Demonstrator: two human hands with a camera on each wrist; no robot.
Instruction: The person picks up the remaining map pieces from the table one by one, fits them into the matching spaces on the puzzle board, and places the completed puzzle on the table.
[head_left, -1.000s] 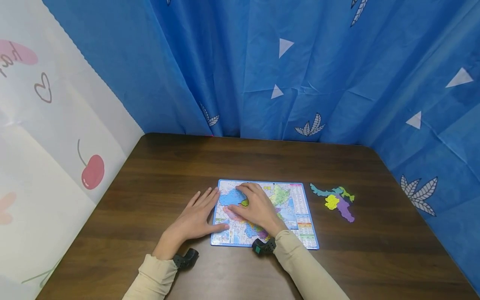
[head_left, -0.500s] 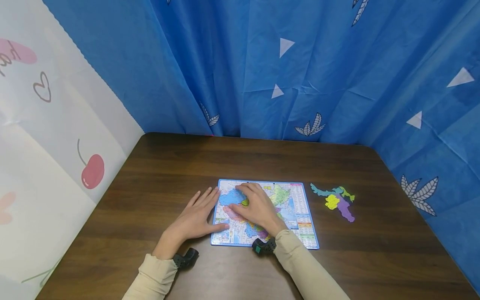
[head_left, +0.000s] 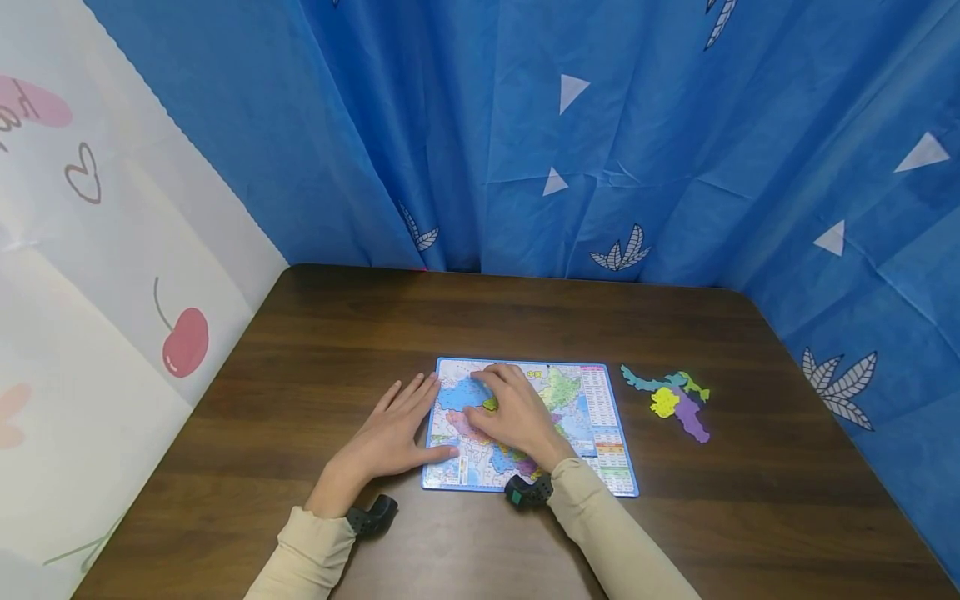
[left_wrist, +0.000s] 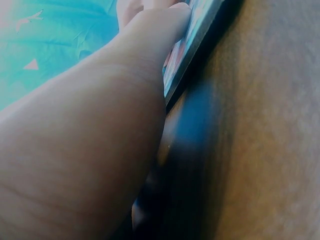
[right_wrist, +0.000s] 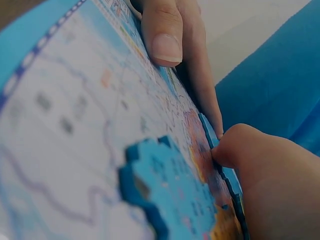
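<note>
A map puzzle board (head_left: 607, 433) with a blue border lies flat on the table, a blue puzzle piece (head_left: 459, 395) at its upper left. My left hand (head_left: 393, 433) lies flat with straight fingers at the board's left edge, the thumb on its lower left. Over the middle of the board arches my right hand (head_left: 517, 417), thumb and fingertips bent down around a puzzle piece. The right wrist view has that thumb (right_wrist: 240, 145) against the rim of a raised blue piece (right_wrist: 230, 177). A yellow-green piece (head_left: 491, 404) shows beneath the hand, which hides much of the rest.
Right of the board, several loose pieces lie together: a teal one (head_left: 641, 382), a yellow one (head_left: 663, 403), a purple one (head_left: 690, 417) and a green one (head_left: 699, 390). A blue curtain (head_left: 480, 167) hangs behind the brown table (head_left: 360, 317), a white one (head_left: 135, 292) at left.
My right thumb has shifted slightly to the right, toward the fingers. The left hand, the board and the loose pieces have stayed where they were.
</note>
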